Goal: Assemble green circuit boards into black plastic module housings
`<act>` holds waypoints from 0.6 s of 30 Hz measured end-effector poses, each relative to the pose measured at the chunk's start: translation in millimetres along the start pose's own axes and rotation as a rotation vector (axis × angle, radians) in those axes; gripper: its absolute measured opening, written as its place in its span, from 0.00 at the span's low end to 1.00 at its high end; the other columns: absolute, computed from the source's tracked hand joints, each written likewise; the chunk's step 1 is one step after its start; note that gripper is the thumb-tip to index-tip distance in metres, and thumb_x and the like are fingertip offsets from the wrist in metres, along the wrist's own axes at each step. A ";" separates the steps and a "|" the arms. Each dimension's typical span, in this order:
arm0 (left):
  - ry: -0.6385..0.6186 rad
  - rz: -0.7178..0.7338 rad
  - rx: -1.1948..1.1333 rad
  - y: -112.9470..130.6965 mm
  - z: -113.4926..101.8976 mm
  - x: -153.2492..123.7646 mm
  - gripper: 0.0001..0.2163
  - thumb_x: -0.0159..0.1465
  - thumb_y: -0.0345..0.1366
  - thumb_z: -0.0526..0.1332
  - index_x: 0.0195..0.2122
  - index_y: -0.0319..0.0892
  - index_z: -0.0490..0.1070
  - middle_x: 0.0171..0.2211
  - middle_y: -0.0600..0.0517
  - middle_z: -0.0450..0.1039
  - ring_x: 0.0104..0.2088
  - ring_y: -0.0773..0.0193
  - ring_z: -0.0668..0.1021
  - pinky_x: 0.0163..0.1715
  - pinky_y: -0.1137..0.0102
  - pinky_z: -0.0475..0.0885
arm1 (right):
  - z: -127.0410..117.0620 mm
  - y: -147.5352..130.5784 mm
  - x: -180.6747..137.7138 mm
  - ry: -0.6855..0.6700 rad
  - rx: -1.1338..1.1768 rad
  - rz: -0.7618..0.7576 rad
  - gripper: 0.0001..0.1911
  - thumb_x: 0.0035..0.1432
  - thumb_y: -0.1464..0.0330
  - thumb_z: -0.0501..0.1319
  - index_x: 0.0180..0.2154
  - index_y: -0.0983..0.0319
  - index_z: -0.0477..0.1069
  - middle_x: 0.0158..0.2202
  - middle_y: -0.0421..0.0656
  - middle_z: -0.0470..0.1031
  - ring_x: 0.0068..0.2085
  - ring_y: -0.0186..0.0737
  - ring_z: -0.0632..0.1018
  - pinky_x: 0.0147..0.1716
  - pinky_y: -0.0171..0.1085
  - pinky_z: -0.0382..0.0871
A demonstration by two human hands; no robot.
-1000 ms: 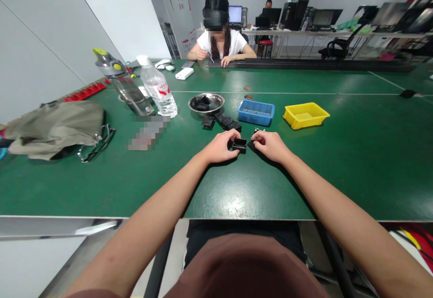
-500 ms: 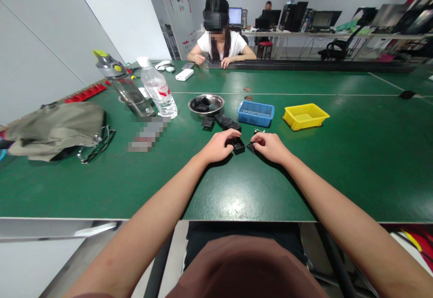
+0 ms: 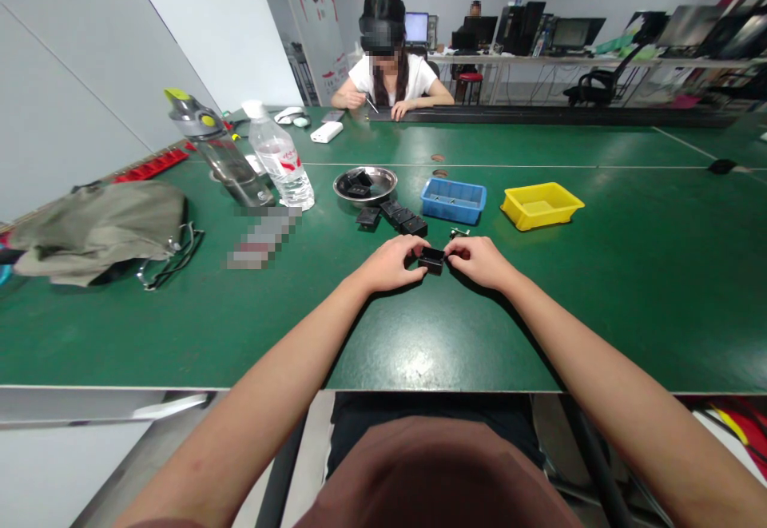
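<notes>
On the green table (image 3: 383,336) in front of me is a small black plastic box (image 3: 431,264). My left hand (image 3: 392,264) grips it from the left between thumb and fingers. My right hand (image 3: 478,261) is at its right edge, fingers pinched on a small flat black piece that meets the box; most of that piece is hidden. A small metal part (image 3: 459,233) lies just beyond my right fingers. Several more black boxes (image 3: 403,217) sit in a row behind my left hand, with another black piece (image 3: 367,219) beside them.
Behind stand a steel bowl (image 3: 385,198) with black parts in it, a blue tray (image 3: 454,212) with small bits and a yellow tray (image 3: 542,212). To the left are two bottles (image 3: 281,164) and a grey-green bag (image 3: 113,228). Across the table a person (image 3: 392,73) works with a thin tool.
The box has shifted slightly right and turned in my left hand. The flat black piece in my right fingers, apart from the box before, now meets it.
</notes>
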State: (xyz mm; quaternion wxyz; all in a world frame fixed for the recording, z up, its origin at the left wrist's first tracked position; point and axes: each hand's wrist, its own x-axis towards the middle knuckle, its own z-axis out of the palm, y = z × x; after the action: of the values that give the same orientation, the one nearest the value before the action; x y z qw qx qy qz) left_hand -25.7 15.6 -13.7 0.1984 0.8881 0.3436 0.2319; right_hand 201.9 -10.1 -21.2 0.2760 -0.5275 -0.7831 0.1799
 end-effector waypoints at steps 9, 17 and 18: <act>-0.007 -0.001 -0.040 3.6 0.6 -0.7 0.30 0.52 0.44 0.72 0.54 0.42 0.68 0.46 0.47 0.77 0.42 0.55 0.79 0.45 0.62 0.75 | -0.8 -0.2 -0.8 -0.064 0.038 -0.057 0.05 0.54 0.70 0.65 0.31 0.61 0.81 0.26 0.39 0.78 0.26 0.33 0.72 0.31 0.33 0.60; -0.025 0.048 -0.024 1.2 -1.0 0.1 0.23 0.52 0.29 0.62 0.51 0.42 0.72 0.49 0.46 0.77 0.49 0.53 0.79 0.54 0.59 0.73 | -0.8 -1.4 -1.0 -0.069 0.048 -0.062 0.06 0.57 0.67 0.65 0.32 0.61 0.81 0.25 0.39 0.77 0.26 0.33 0.72 0.32 0.34 0.61; -0.031 0.058 -0.029 1.1 -2.3 -0.1 0.25 0.51 0.27 0.61 0.52 0.42 0.72 0.51 0.46 0.77 0.51 0.53 0.78 0.55 0.59 0.72 | -0.8 -1.4 -0.9 -0.067 0.046 -0.061 0.06 0.57 0.68 0.65 0.32 0.61 0.80 0.25 0.39 0.77 0.26 0.33 0.71 0.32 0.33 0.61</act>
State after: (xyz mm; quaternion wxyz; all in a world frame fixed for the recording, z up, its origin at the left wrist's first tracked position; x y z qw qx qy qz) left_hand -26.5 15.2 -11.3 0.2098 0.8982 0.3111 0.2290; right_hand 201.7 -11.5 -19.9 0.2670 -0.4905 -0.8033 0.2070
